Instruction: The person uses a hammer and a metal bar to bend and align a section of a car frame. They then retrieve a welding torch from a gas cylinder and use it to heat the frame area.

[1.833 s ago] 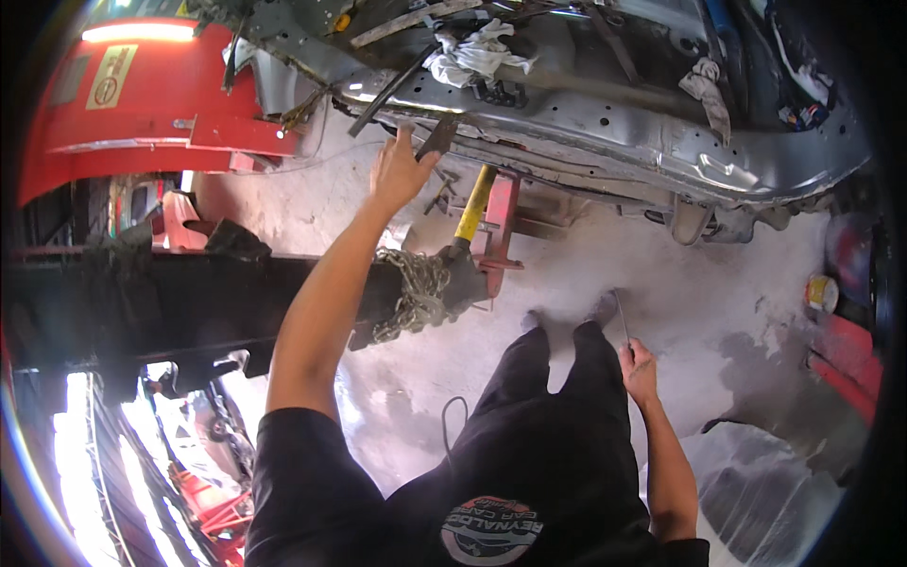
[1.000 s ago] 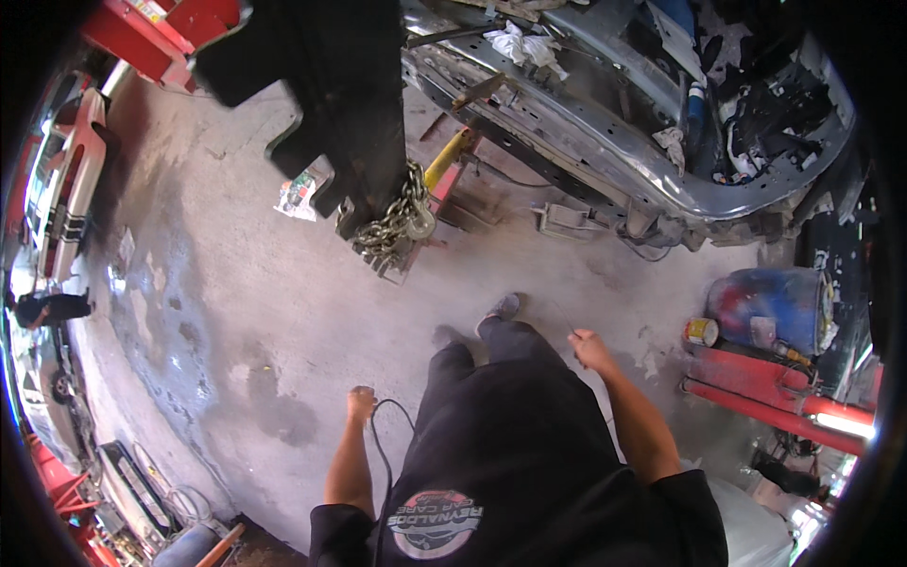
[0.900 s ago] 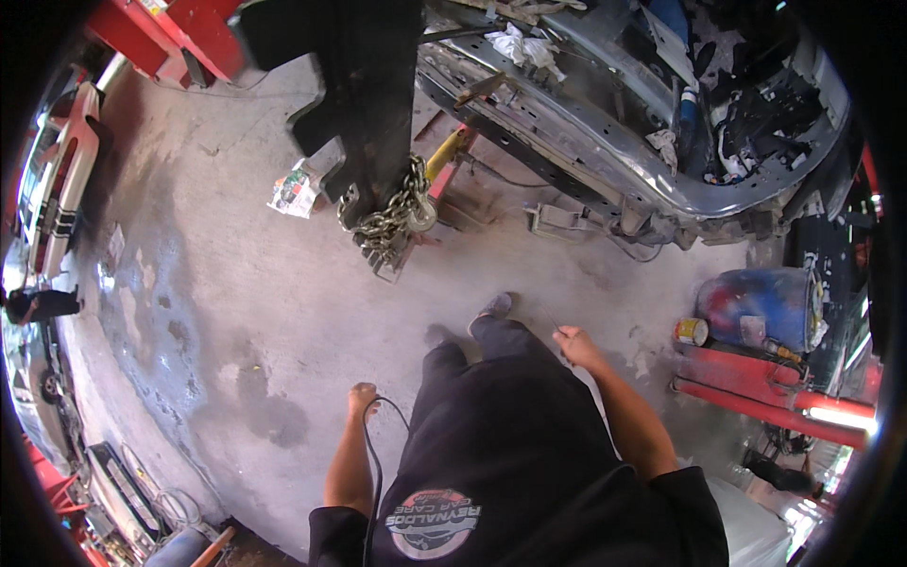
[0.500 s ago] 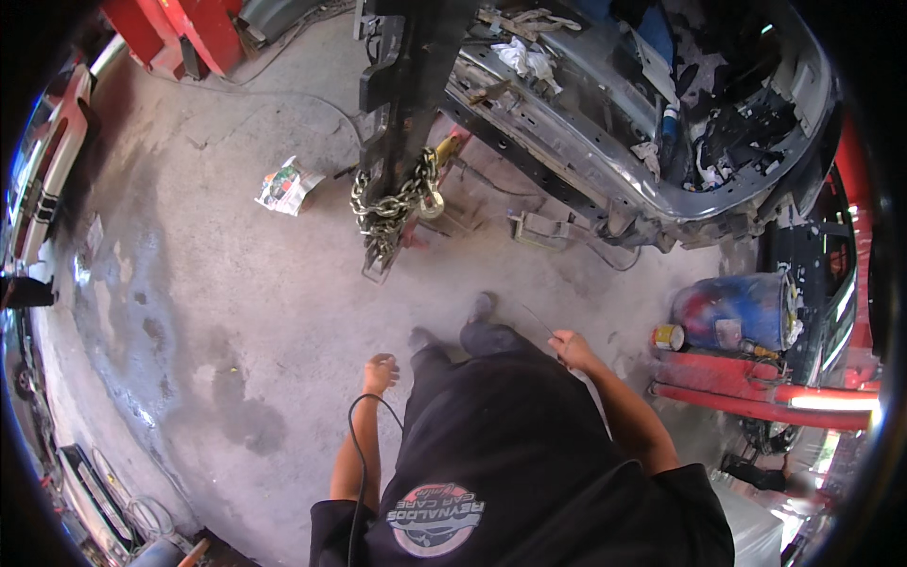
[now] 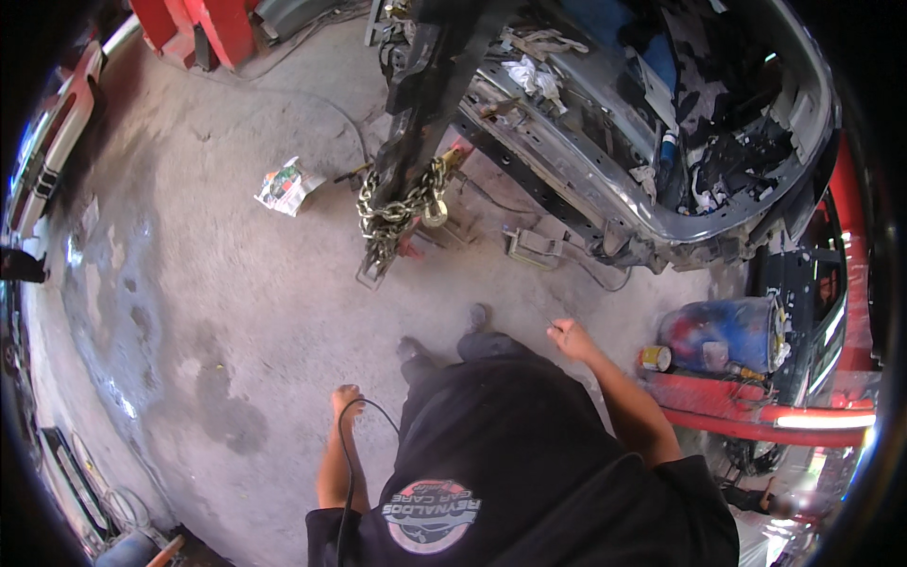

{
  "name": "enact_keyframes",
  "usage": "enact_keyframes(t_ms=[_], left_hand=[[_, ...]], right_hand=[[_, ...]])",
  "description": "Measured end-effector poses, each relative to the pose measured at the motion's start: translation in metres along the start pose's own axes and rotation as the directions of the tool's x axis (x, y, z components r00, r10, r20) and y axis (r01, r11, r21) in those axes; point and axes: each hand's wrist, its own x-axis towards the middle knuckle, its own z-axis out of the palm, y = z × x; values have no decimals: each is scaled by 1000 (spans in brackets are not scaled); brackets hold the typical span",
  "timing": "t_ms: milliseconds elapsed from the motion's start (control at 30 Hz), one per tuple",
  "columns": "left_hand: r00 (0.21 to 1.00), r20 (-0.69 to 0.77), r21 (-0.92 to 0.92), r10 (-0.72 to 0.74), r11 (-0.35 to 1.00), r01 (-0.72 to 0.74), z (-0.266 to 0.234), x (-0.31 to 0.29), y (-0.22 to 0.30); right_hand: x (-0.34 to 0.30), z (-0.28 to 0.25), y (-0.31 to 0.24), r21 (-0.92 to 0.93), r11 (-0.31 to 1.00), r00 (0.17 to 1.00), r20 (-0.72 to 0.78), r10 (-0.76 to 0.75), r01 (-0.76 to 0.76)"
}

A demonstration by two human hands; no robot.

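Note:
My right hand (image 5: 571,340) is closed in front of my right thigh, pinching a thin wire-like rod (image 5: 551,323), of which only a short blurred piece shows. To the left of my body, my left hand (image 5: 348,398) hangs with its fingers curled in, and nothing shows in it. A black cable (image 5: 380,409) runs down over my left side and loops close by that hand. I stand on the concrete floor, both shoes visible. Ahead, a heavy metal chain (image 5: 383,215) with a hook wraps a dark upright post (image 5: 416,113).
A stripped car body (image 5: 661,222) fills the front right. On the floor lie a crumpled printed bag (image 5: 287,186) and a metal clamp-like block (image 5: 535,248). To the right stand a blue drum (image 5: 723,335), a yellow-red can (image 5: 654,358) and a red lift arm (image 5: 756,411).
My left hand has swung outward to the left and down a little. The right hand keeps nearly its place, and the rod in it shows less. The view has turned slightly.

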Motion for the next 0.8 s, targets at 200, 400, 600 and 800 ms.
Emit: enact_keyframes(t_ms=[200,400,600,800], left_hand=[[999,-25,156,-27,987,30,63,-54,45],[994,-107,117,-13,993,26,100,-47,77],[982,-189,89,5,996,12,142,-68,120],[980,-198,25,8,1000,-3,207,-96,146]], right_hand=[[55,-21,-4,146,985,977,-180,114,-88],[120,-100,-7,394,875,870,-279,406,-282],[189,-157,69,116,992,768,-631,111,-49],[228,-222,91,32,996,742,-665,81,-80]])
